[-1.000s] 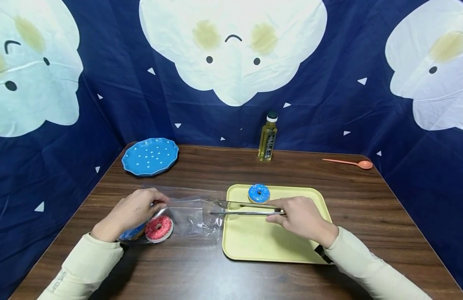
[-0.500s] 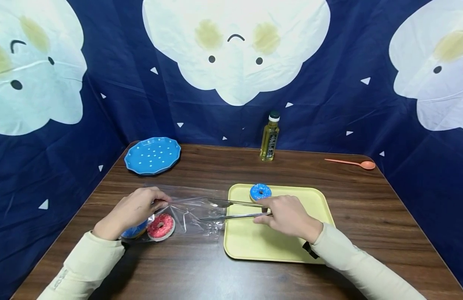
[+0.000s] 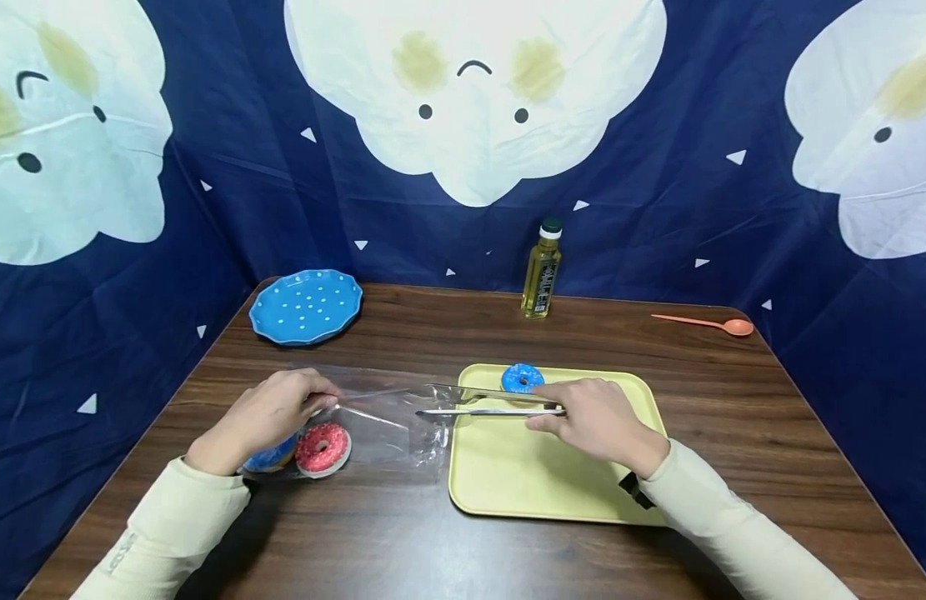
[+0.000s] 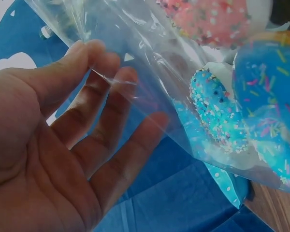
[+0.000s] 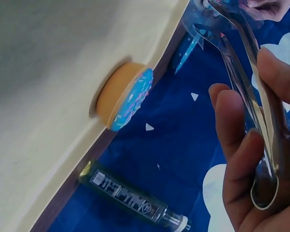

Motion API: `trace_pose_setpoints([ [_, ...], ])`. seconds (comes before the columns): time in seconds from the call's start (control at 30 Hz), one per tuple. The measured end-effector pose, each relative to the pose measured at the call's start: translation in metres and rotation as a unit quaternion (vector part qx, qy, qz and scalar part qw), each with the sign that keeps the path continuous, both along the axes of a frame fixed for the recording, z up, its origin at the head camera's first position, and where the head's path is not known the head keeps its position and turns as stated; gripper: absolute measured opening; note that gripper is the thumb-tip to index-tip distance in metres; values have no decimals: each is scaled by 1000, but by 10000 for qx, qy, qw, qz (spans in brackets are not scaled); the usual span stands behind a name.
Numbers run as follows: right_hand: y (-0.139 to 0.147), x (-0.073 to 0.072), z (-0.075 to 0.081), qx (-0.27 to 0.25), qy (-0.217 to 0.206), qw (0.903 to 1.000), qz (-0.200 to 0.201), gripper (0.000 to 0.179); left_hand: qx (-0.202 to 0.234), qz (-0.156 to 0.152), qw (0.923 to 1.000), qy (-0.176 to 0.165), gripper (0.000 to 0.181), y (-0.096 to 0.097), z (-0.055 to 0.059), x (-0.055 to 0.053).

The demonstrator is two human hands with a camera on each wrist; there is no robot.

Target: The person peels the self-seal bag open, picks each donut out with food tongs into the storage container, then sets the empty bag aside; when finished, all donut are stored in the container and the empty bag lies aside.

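Note:
My left hand (image 3: 271, 412) pinches the upper edge of a clear plastic bag (image 3: 380, 446) between thumb and fingertips. Inside the bag lie a pink doughnut (image 3: 335, 457) and a blue doughnut (image 3: 269, 458); the left wrist view also shows a light-blue sprinkled doughnut (image 4: 215, 113) behind the film. Metal tongs (image 3: 485, 412) are gripped in my right hand (image 3: 601, 421), their arms spread, nothing visible between the tips. Those tips point left at the bag's right end, over the left rim of a yellow tray (image 3: 538, 475). Another blue doughnut (image 3: 513, 383) sits at the tray's back edge.
A blue dotted plate (image 3: 305, 308) stands at the back left of the wooden table (image 3: 402, 550). An oil bottle (image 3: 541, 279) stands upright at the back, and an orange spoon (image 3: 736, 327) lies at the back right. Blue cloth surrounds the table.
The tongs moved left into the bag's right end, then drew back right and up to the tray's left rim. My left hand keeps its hold on the bag, nearly still.

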State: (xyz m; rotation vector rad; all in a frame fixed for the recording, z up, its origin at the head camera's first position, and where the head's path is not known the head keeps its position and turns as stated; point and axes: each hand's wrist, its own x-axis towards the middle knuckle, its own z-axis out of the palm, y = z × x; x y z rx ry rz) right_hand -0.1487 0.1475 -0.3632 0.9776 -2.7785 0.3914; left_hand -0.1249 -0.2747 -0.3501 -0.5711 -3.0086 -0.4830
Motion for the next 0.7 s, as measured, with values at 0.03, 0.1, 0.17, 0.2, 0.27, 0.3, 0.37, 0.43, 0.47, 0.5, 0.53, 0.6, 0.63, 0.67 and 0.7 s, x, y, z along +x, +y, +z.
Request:
trace_pose_setpoints([
  [0.03, 1, 0, -1, 5, 10, 10000, -7, 38, 11, -1, 10000, 17, 10, 0, 0, 0],
  [0.1, 1, 0, -2, 28, 43, 10000, 35, 38, 10, 11, 10000, 29, 10, 0, 0, 0],
  [0.17, -1, 0, -4, 71, 101, 9998, 122, 38, 20, 23, 10000, 25, 10, 0, 0, 0],
  [0.2, -3, 0, -5, 92, 134, 9997, 181, 38, 32, 42, 10000, 12, 10, -1, 0, 0],
  [0.27, -9, -1, -7, 128, 177, 9992, 321, 36, 38, 58, 10000, 2, 10, -1, -1, 1],
  [0.3, -13, -1, -7, 131, 200, 9989, 394, 36, 45, 55, 10000, 3, 10, -1, -1, 1],
  [0.37, -22, -2, -9, 141, 184, 9984, 518, 35, 61, 45, 10000, -6, 10, -1, -3, 1],
  [0.43, -30, -3, -10, 127, 109, 9977, 659, 37, 70, 10, 10000, -27, 10, 0, -5, 1],
  [0.47, -35, -4, -10, 103, 62, 9973, 719, 38, 79, -6, 10000, -27, 10, 0, -5, 1],
  [0.5, -39, -5, -10, 70, 4, 9969, 781, 38, 87, -17, 10000, -30, 11, 0, -6, 1],
  [0.53, -43, -7, -10, 38, -84, 9964, 847, 37, 92, -16, 10000, -23, 10, 1, -6, 1],
  [0.6, -51, -11, -11, -34, -198, 9950, 975, 32, 91, -6, 10000, -18, 10, 1, -6, 1],
  [0.63, -55, -13, -11, -57, -256, 9945, 1017, 30, 83, 0, 10000, -6, 10, 1, -6, 1],
  [0.67, -58, -15, -12, -74, -298, 9940, 1050, 29, 79, 6, 10000, -11, 10, 2, -6, 1],
  [0.7, -61, -17, -13, -79, -330, 9934, 1092, 29, 74, 15, 10000, -22, 10, 2, -6, 1],
])
